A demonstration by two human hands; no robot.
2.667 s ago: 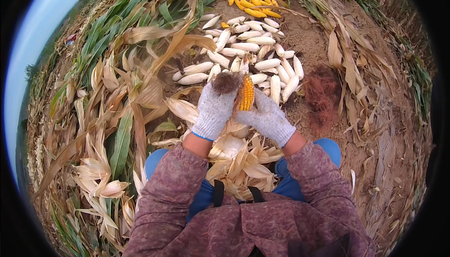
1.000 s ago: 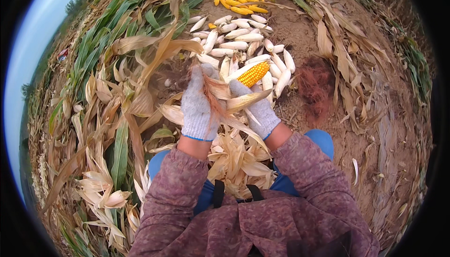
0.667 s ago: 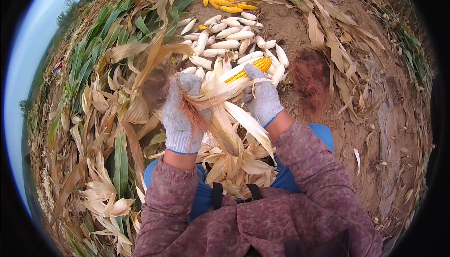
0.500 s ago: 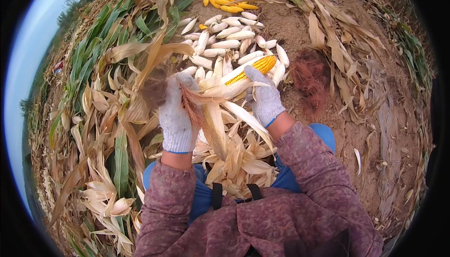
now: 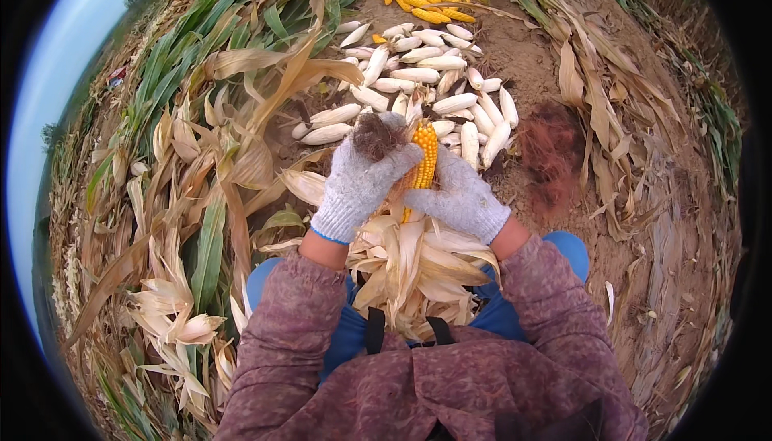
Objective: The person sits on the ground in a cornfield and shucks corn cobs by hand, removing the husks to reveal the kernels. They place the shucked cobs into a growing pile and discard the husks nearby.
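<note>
A yellow corn cob (image 5: 425,155) stands tilted between my two gloved hands, its kernels bare and its pale husks (image 5: 402,260) hanging down below it. My left hand (image 5: 366,172) closes round the cob's left side, and a brownish tuft of corn silk (image 5: 378,137) sits at its fingers. From the right, my right hand (image 5: 460,196) grips the cob's lower part, thumb across the front. Both gloves are white knit. Just beyond my hands lies a heap of pale, husk-covered ears (image 5: 414,75).
Bare yellow cobs (image 5: 430,15) lie at the far end. A reddish mound of silk (image 5: 551,155) rests on the soil to the right. Dry stalks and green leaves (image 5: 173,63) cover the left; more stalks (image 5: 591,79) run along the right. Loose husks lie between my knees.
The cob has turned from slanting right to nearly upright, and its husk now hangs below. My left hand has moved right onto the cob. The view has shifted slightly.
</note>
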